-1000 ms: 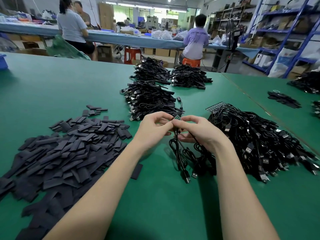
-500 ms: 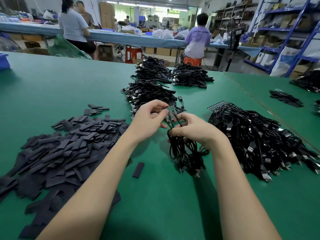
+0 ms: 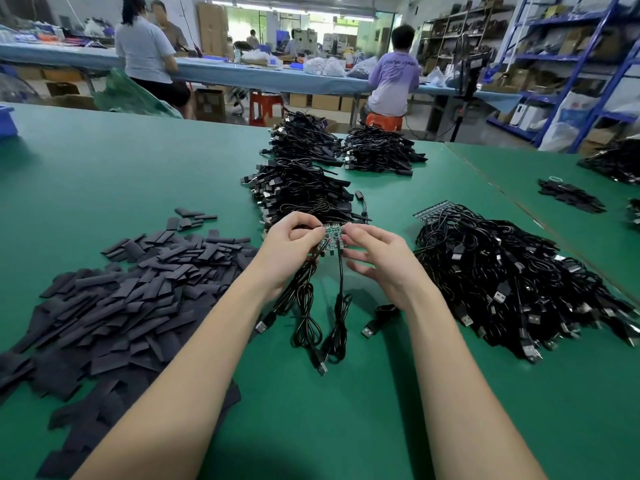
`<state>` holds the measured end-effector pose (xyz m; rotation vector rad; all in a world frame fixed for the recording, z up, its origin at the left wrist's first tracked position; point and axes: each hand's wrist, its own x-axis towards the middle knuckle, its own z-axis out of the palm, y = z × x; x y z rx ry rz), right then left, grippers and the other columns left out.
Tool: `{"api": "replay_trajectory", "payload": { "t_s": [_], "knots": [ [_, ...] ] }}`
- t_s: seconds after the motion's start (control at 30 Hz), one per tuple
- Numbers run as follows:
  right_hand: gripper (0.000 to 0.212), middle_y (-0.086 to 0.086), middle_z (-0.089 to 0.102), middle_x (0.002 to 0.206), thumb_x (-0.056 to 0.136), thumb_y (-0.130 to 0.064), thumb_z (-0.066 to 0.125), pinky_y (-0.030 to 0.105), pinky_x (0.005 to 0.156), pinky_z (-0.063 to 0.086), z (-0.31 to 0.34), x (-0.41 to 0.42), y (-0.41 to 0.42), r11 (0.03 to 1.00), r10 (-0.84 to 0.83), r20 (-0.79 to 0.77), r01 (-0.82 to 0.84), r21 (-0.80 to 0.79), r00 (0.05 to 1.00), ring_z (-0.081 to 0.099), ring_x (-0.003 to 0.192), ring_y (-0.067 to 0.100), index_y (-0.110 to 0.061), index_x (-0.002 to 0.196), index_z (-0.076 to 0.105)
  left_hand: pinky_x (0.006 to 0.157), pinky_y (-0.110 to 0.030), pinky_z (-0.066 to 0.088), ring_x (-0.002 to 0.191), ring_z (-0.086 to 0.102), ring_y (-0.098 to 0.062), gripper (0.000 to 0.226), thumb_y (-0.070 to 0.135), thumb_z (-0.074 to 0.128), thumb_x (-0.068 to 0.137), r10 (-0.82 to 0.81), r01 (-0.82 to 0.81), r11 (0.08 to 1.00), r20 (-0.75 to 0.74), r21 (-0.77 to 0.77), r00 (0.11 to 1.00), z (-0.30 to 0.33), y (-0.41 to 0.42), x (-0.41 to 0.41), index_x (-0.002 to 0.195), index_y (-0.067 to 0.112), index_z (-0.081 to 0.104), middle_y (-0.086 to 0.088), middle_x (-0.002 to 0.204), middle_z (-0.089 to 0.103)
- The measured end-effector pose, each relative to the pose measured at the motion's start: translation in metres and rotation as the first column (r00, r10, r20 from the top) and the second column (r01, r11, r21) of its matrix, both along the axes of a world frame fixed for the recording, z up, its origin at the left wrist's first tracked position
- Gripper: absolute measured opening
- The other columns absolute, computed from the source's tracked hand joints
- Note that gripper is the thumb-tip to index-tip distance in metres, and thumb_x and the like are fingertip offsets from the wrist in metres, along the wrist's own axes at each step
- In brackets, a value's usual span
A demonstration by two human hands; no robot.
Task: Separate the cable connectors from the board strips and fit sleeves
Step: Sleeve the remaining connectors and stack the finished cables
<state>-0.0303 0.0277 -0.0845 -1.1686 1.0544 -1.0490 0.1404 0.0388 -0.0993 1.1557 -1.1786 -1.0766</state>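
Observation:
A small green board strip [image 3: 332,233] is held between both hands above the green table [image 3: 104,174]. My left hand [image 3: 294,244] pinches its left side and my right hand [image 3: 377,254] pinches its right edge with thumb and forefinger, the other fingers spread. Black cables [image 3: 308,306] with USB plugs hang from the strip down onto the table. A large heap of flat black sleeves [image 3: 131,292] lies to the left.
A pile of black cables on board strips [image 3: 512,271] lies at the right. Finished cable bundles [image 3: 298,192] sit behind my hands, with more bundles [image 3: 377,150] further back. People work at a far blue table [image 3: 270,77]. Shelving stands at the right.
The hanging cables have spread apart into separate strands. My hands have moved slightly apart on the strip, and my right hand's lower fingers have opened out.

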Motion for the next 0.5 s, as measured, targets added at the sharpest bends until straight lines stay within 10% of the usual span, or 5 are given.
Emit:
{"api": "replay_trajectory", "payload": {
  "t_s": [0.13,0.5],
  "knots": [
    [0.008,-0.009,0.074,0.083,0.089,-0.031,0.079,0.019,0.060,0.051,-0.002,0.006,-0.001,0.993,-0.085,-0.085,0.077,-0.090,0.993,0.067,0.071,0.008,-0.024,0.088,0.077,0.060,-0.023,0.052,0.069,0.064,-0.009,0.003,0.015,0.066,0.096,-0.047,0.047,0.999,-0.023,0.001,0.999,0.003,0.000,-0.004,0.098,0.014,0.064,0.001,0.078,0.073],
    [0.015,-0.004,0.073,0.082,0.083,-0.026,0.080,0.016,0.062,0.050,-0.012,0.015,0.004,0.999,-0.012,0.198,0.006,0.032,0.980,0.062,0.069,0.005,-0.017,0.094,0.078,0.058,-0.016,0.051,0.061,0.064,-0.007,0.009,0.005,0.072,0.089,-0.061,0.084,0.993,-0.243,0.087,0.968,0.008,0.007,-0.006,0.095,0.011,0.069,-0.002,0.079,0.071]
  ]
}}
